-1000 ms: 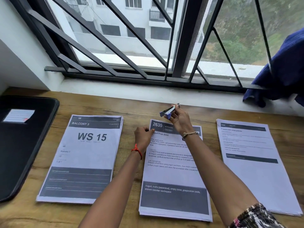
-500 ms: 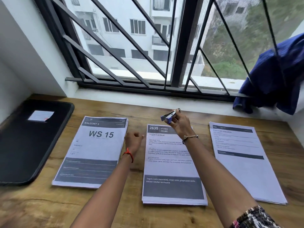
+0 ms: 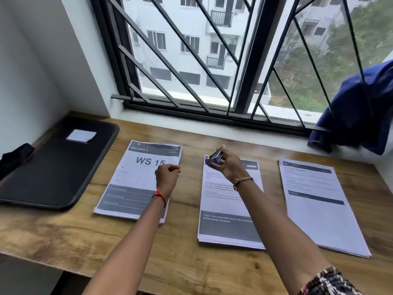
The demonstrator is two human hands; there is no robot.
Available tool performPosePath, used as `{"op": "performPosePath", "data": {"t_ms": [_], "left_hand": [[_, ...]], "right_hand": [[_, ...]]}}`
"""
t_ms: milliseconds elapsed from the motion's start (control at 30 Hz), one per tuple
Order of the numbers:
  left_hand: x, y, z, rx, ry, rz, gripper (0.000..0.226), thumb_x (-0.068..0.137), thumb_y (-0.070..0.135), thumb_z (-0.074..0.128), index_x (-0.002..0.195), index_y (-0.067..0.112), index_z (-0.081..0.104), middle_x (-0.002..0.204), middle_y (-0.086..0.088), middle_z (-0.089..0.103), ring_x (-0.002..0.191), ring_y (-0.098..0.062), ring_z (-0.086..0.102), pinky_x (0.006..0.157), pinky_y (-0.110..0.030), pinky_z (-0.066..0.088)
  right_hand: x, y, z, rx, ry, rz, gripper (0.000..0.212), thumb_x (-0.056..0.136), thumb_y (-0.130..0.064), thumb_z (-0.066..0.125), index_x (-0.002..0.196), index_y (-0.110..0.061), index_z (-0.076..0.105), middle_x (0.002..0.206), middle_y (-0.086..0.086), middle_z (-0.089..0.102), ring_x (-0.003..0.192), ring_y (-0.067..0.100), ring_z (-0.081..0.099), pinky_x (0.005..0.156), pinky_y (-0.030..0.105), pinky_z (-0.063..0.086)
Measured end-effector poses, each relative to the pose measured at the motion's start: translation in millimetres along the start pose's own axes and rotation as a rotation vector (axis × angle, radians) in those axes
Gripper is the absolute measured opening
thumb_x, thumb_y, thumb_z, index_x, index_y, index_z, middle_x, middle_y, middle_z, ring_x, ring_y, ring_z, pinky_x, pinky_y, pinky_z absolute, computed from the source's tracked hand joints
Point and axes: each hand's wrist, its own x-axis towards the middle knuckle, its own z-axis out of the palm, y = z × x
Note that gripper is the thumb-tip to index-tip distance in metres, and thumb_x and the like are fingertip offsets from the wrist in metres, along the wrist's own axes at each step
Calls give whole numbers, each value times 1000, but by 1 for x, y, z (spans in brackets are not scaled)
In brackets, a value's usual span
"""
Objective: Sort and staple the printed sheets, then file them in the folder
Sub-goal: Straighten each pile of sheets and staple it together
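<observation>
Three stacks of printed sheets lie side by side on the wooden desk [image 3: 182, 258]. The left stack [image 3: 136, 177] is headed "BALCONY 3 / WS 15", the middle stack [image 3: 227, 222] carries dark bands, and the right stack [image 3: 314, 201] is mostly text. My right hand [image 3: 230, 165] holds a small blue and silver stapler [image 3: 214, 158] above the top of the middle stack. My left hand [image 3: 167, 177] hovers over the right edge of the left stack, fingers curled, holding nothing. A black folder [image 3: 53, 167] lies shut at the far left.
A barred window [image 3: 212, 60] runs along the back of the desk above a white sill. A blue cloth [image 3: 359, 111] hangs at the right end of the sill. A small dark object [image 3: 14, 156] sits at the folder's left edge.
My left hand has left the middle stack's top corner and moved left over the "WS 15" stack. My right hand keeps the stapler over the middle stack. The camera has tilted up.
</observation>
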Motion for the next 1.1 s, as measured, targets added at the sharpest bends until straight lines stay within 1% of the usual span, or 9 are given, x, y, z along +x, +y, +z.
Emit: {"op": "performPosePath", "data": {"t_ms": [200, 367, 533, 600, 700, 800, 900, 1000, 1100], "left_hand": [[19, -4, -34, -32, 5, 14, 22, 85, -9, 47, 89, -2, 67, 79, -12, 64, 62, -10, 56, 48, -9, 44], [49, -16, -82, -16, -15, 10, 21, 85, -8, 48, 89, -3, 68, 80, -10, 65, 68, -15, 57, 56, -17, 45], [86, -25, -124, -24, -49, 3, 22, 83, -8, 49, 81, 4, 68, 68, -1, 62, 62, -13, 55, 57, -22, 45], [99, -29, -137, 3, -64, 15, 24, 82, -8, 50, 77, 7, 67, 72, -7, 65, 66, -17, 56, 63, -26, 46], [115, -38, -150, 56, -56, 30, 22, 81, -7, 51, 85, 0, 71, 89, -15, 69, 79, -19, 59, 71, -24, 44], [129, -48, -162, 97, -44, -10, 26, 81, -7, 50, 97, -1, 69, 101, -14, 68, 90, -22, 61, 68, -18, 40], [139, -55, -169, 84, -81, -70, 27, 81, -5, 52, 103, 0, 67, 104, -12, 67, 90, -22, 59, 70, -20, 39], [147, -55, -175, 35, -129, -96, 12, 80, -4, 56, 85, 3, 64, 90, -9, 64, 83, -19, 55, 71, -22, 39], [158, -58, -178, 22, -151, -76, 19, 78, -4, 56, 70, 13, 55, 75, -6, 50, 72, -17, 40, 61, -26, 32]], "right_hand": [[3, 20, 40, -84, -22, -12, 31, 99, -23, 43, 75, -4, 47, 68, 14, 42, 60, 29, 50, 50, 38, 56], [9, 46, 87, -133, 35, -4, 28, 98, -22, 45, 76, -5, 45, 69, 14, 45, 61, 28, 53, 48, 38, 57], [22, 78, 123, -146, 74, -17, 26, 98, -21, 45, 79, -2, 48, 75, 13, 45, 66, 30, 54, 53, 41, 58], [26, 90, 133, -148, 78, -19, 28, 98, -22, 45, 78, -2, 48, 73, 13, 47, 67, 29, 54, 59, 43, 59], [33, 108, 143, -157, 82, -32, 31, 98, -25, 46, 73, -6, 46, 64, 11, 45, 63, 27, 56, 75, 50, 56], [40, 125, 152, -101, 124, -9, 27, 96, -24, 49, 76, -7, 46, 57, 10, 45, 62, 29, 52, 60, 42, 59], [47, 136, 157, -109, 151, 10, 24, 95, -24, 51, 78, -8, 46, 53, 10, 47, 59, 28, 53, 56, 39, 58], [58, 145, 166, -118, 155, 18, 23, 95, -24, 51, 80, -7, 47, 60, 12, 49, 60, 28, 54, 57, 41, 59], [67, 148, 178, -159, 140, 22, 23, 95, -25, 51, 83, -6, 49, 69, 14, 52, 61, 27, 56, 54, 36, 58]]}}
